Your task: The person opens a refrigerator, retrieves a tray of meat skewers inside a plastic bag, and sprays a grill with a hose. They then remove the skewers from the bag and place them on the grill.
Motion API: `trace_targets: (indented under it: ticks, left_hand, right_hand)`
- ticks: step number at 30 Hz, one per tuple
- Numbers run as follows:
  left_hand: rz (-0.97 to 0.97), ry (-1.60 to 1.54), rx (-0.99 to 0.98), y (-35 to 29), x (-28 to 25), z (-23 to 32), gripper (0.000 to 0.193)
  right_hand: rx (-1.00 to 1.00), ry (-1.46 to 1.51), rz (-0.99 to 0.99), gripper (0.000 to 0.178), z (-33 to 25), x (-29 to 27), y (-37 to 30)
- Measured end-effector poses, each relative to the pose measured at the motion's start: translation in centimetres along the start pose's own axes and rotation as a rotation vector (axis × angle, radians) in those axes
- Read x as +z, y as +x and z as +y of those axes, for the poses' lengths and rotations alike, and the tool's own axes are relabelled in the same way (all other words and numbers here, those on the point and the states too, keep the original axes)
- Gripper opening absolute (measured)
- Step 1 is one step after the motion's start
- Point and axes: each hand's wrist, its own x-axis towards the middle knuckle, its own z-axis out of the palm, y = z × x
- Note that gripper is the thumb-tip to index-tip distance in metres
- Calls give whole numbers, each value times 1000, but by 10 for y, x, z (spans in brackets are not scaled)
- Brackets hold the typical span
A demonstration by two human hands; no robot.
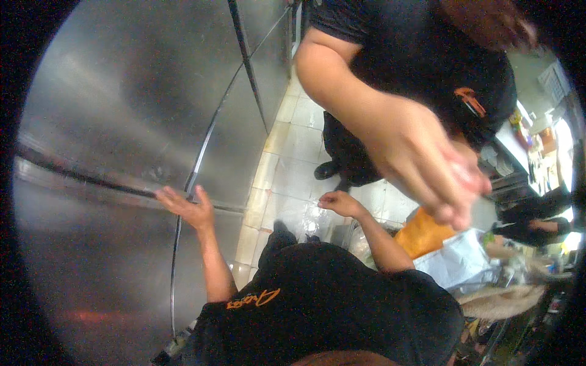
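L hand (190, 210) spread nr steel panels (110, 262), R hand (342, 204) half-curled, both empty; 1 co-worker (421, 73) opp.

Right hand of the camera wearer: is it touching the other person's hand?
Apart. The head view shows pale floor tiles between the right hand and the other person's hand.

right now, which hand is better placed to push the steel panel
Probably the left hand: open, close to the steel panel; the right hand is farther off, above the floor.
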Motion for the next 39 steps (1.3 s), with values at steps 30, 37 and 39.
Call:
trace_targets:
  ticks: [30,37,39]
  left_hand:
    - [-1287,-508,-184,144,678,174,26]
    - [-910,-723,-460,170,883,229,52]
    - [-927,-612,-471,186,935,244,64]
  right_hand:
    - [249,511,400,36,43,-363,404]
    - [352,413,192,35,91,-456,521]
    - [377,348,98,34,105,-480,543]
